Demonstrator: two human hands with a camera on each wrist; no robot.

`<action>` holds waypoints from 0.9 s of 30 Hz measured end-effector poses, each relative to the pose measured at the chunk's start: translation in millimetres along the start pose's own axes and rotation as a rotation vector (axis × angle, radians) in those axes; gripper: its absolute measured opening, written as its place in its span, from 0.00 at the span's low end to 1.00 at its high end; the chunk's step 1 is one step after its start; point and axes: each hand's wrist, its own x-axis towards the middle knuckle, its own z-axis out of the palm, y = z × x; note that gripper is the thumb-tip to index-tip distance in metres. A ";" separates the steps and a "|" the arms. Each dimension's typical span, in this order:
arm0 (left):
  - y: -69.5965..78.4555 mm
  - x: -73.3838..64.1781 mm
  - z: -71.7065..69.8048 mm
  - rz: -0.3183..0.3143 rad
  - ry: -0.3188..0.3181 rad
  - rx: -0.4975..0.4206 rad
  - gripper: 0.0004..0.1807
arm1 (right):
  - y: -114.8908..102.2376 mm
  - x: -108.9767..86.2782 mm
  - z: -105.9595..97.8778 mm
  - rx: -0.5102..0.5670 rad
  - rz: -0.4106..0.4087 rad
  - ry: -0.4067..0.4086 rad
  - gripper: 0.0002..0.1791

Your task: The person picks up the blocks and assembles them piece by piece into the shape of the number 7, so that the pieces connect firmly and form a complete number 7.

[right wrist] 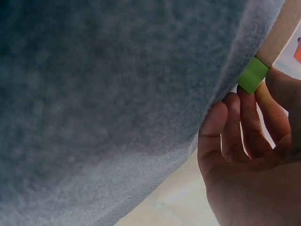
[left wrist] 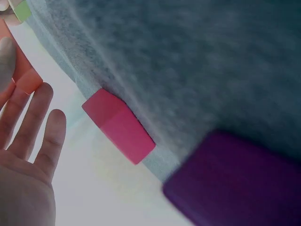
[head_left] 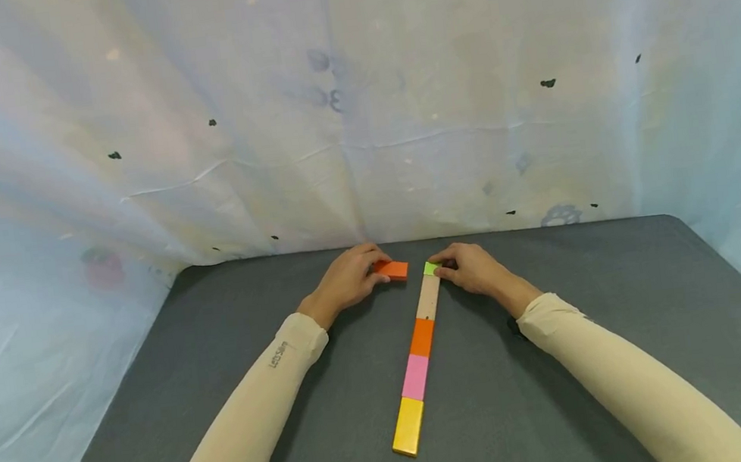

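Note:
An orange block [head_left: 397, 270] is pinched between the thumb and fingers of my left hand [head_left: 348, 278], left of the row's far end. My right hand [head_left: 474, 271] pinches a small green block [head_left: 430, 268] at the far end of the row. Next to the green one lies a plain wooden block [head_left: 428, 297]. Nearer come a second orange block [head_left: 421, 337], a pink block [head_left: 416, 377] and a yellow block [head_left: 408, 426], end to end in a slanting line. In the right wrist view the green block [right wrist: 254, 75] touches the wooden block's end.
A dark grey table [head_left: 228, 422] bears the blocks. Pale translucent sheeting [head_left: 397, 106] hangs behind and at the sides. In the left wrist view a red-pink block [left wrist: 120, 125] and a dark purple block [left wrist: 240, 183] sit near the hand.

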 end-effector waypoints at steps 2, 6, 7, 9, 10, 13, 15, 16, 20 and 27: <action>-0.9 2.2 1.7 -0.022 -0.002 -0.008 0.19 | -1.8 0.0 0.0 0.002 -0.001 0.000 0.20; -0.5 6.8 2.6 -0.042 0.016 -0.054 0.19 | -2.9 1.0 0.0 -0.003 0.002 0.011 0.20; -0.2 8.0 2.7 -0.043 0.024 -0.064 0.19 | -2.9 1.2 0.1 -0.007 0.004 0.009 0.20; 0.4 10.1 2.6 -0.045 0.037 -0.076 0.19 | -2.7 1.8 0.4 -0.009 0.007 0.002 0.20; 0.5 11.3 2.6 -0.043 0.040 -0.079 0.19 | -2.6 2.0 0.6 -0.011 0.009 -0.002 0.20; -0.1 14.0 3.0 -0.040 0.040 -0.058 0.19 | -3.6 1.7 -0.1 -0.008 0.019 -0.012 0.20; -1.0 15.3 3.4 -0.042 0.031 -0.040 0.18 | -4.0 2.2 0.1 -0.005 0.020 -0.013 0.20; -1.3 15.9 3.5 -0.043 0.025 -0.031 0.18 | -4.1 2.5 0.1 -0.005 0.019 -0.014 0.20; 0.4 19.1 2.6 -0.043 0.005 0.000 0.18 | -3.6 3.8 0.1 -0.008 0.005 -0.010 0.20; 7.5 24.8 4.5 -0.042 -0.049 0.021 0.19 | -2.8 2.7 -1.5 0.003 0.018 -0.017 0.21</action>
